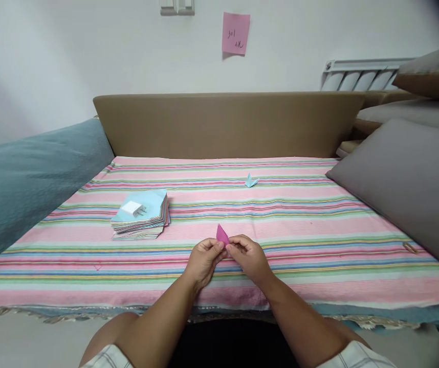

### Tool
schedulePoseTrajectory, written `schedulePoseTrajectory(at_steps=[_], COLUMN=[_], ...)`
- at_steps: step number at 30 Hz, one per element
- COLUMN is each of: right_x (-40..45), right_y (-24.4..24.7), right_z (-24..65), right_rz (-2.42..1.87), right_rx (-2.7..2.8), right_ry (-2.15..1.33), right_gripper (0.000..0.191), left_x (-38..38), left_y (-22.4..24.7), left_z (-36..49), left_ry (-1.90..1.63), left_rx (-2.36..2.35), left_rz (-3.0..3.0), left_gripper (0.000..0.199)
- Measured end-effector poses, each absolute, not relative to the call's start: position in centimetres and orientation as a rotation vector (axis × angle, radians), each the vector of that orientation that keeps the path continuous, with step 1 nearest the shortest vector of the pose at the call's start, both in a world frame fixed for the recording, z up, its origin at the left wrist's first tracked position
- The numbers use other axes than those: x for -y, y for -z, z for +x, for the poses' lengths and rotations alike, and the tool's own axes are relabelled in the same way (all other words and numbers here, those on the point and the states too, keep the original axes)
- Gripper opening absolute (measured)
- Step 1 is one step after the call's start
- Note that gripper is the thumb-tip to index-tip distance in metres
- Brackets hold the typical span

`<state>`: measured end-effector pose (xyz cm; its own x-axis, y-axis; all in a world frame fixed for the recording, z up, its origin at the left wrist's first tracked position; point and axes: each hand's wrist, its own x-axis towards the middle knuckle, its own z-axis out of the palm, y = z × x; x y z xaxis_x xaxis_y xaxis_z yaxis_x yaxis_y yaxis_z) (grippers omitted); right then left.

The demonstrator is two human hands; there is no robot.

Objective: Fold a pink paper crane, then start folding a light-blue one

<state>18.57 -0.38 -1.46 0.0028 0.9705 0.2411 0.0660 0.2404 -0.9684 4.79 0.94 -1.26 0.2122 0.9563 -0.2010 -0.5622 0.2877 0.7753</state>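
A small piece of folded magenta paper [222, 234] stands between my two hands, its pointed end upward and away from me. My left hand [204, 260] pinches its lower left side between thumb and fingers. On the lower right side, my right hand [249, 258] pinches it the same way, and the two thumbs nearly meet. The paper's lower part is hidden behind my fingertips. Farther back on the striped cloth [281, 225] lies a small light-blue folded paper shape [250, 181], which looks like a paper crane.
A stack of colored paper sheets [143, 225] sits to the left, with a white plug adapter [133, 208] on top. Grey cushions [403, 184] line the right and a blue-green bolster [39, 179] the left. A brown backrest [227, 125] rises behind. A pink note [236, 33] hangs on the wall.
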Motion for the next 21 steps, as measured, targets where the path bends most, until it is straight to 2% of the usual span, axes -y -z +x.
schedulePoseTrajectory(at_steps=[21], right_x=[-0.3], right_y=[1.99], right_z=[18.83], right_rz=[-0.942], right_rx=[1.044], right_ry=[-1.422], right_gripper=[0.03], left_x=[-0.53], left_y=[0.62], left_z=[4.75], left_ry=[-1.083], left_rx=[-0.714], left_rz=[0.845], left_gripper=[0.029])
